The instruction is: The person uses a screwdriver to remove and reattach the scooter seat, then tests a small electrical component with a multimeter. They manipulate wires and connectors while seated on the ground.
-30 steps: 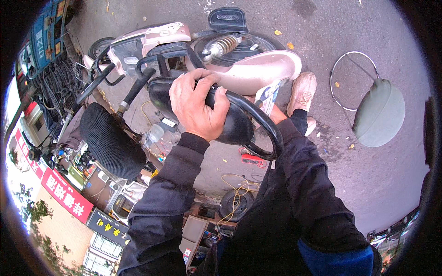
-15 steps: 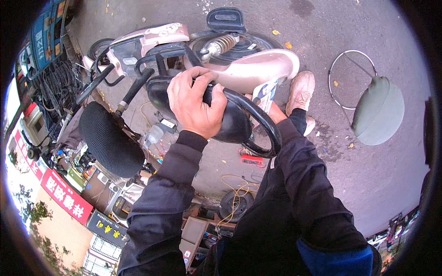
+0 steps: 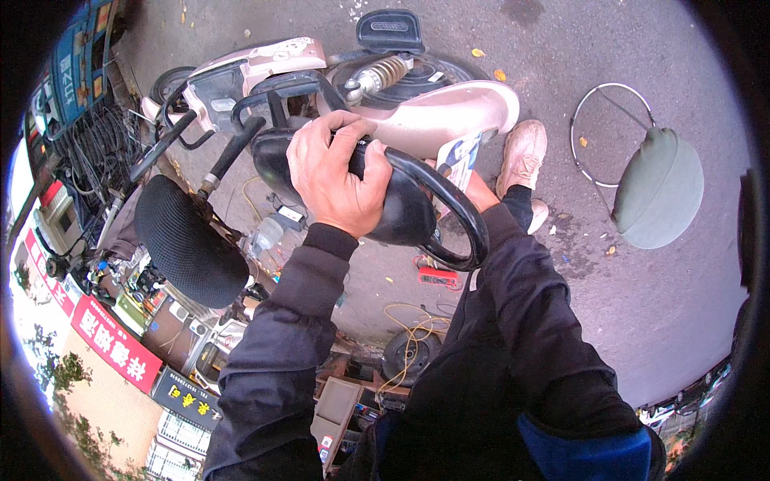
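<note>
My left hand lies on a black scooter seat, its fingers bent over the far edge and its thumb pressed along the top. A black grab rail loops out from the seat's right end. Beyond this rail, part of my right hand shows low beside the scooter, but its fingers are hidden behind the rail and seat. Close to it is a printed blue-and-white panel, and I cannot tell whether the hand touches it. A pale pink rear fender and a coil shock absorber sit past the seat.
A mesh-covered saddle stands at the left, near a black handlebar grip. On the ground are a red device, a small wheel and a yellow cord. A grey-green stool with a metal ring is at the right.
The whole view has shifted very slightly. Both hands keep practically the same places at the seat.
</note>
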`<state>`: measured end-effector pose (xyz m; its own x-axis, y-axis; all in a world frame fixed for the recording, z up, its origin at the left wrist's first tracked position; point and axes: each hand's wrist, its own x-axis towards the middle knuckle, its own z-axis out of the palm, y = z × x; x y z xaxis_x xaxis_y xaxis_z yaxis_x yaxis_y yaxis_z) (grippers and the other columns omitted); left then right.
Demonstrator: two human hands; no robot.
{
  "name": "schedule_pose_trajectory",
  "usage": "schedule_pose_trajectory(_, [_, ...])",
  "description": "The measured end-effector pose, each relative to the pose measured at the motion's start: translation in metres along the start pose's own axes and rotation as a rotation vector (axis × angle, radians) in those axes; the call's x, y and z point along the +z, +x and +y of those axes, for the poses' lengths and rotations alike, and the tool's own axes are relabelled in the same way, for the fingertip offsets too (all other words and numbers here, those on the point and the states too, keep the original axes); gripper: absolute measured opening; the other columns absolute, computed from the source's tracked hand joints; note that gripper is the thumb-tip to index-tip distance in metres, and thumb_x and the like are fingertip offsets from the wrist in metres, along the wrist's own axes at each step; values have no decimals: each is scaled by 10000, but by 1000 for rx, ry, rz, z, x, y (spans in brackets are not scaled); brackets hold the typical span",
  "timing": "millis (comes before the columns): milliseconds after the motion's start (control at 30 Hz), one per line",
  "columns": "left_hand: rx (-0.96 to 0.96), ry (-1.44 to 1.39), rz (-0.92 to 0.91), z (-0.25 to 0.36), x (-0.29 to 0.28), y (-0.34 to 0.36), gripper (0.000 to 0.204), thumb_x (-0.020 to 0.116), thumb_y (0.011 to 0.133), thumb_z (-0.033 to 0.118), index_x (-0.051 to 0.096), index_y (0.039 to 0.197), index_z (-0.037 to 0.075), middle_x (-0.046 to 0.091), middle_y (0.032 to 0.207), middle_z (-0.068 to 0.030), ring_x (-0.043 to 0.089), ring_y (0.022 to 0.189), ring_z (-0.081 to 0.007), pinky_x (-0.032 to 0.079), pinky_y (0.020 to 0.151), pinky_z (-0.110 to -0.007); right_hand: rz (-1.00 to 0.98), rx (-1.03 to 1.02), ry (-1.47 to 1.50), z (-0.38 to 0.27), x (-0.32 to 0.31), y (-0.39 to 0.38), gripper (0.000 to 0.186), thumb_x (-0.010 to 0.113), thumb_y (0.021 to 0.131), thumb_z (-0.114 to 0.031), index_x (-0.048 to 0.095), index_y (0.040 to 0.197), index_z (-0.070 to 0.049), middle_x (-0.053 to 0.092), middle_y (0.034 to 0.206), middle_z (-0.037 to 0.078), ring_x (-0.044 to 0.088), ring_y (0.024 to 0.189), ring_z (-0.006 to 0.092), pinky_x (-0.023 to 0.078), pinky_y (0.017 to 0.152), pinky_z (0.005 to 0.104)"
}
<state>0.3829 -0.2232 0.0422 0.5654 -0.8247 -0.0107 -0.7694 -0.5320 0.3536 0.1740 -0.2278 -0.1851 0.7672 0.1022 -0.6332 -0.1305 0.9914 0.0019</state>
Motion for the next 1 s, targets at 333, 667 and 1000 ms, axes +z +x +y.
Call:
schedule_pose_trajectory(333, [2, -3, -8, 0, -1, 0, 227, 714, 799, 220, 746, 985, 95, 680, 1076, -97, 618, 1047, -335, 431, 994, -461, -85, 104, 257, -23, 17, -21, 304, 591, 1058, -155, 642, 1307, 13, 748, 1180, 169, 769, 979, 277, 648, 843, 419])
schedule_pose_trajectory(667, [-2, -1, -3, 1, 0, 0, 229, 715, 797, 219, 747, 986, 93, 680, 1075, -96, 619, 1049, -335, 435, 988, -460, -208, 136, 326, -22, 11, -17, 296, 597, 1054, -172, 669, 1284, 0, 746, 1201, 166, 761, 1013, 272, 639, 857, 425])
schedule_pose_trajectory(1000, [2, 5, -14, 0, -1, -2, 237, 717, 795, 224, 742, 995, 98, 679, 1078, -94, 618, 1046, -335, 434, 989, -464, -87, 30, -78, -22, 22, -22, 338, 525, 1085, -222, 664, 1306, -8, 745, 1211, 171, 758, 1025, 287, 624, 897, 451])
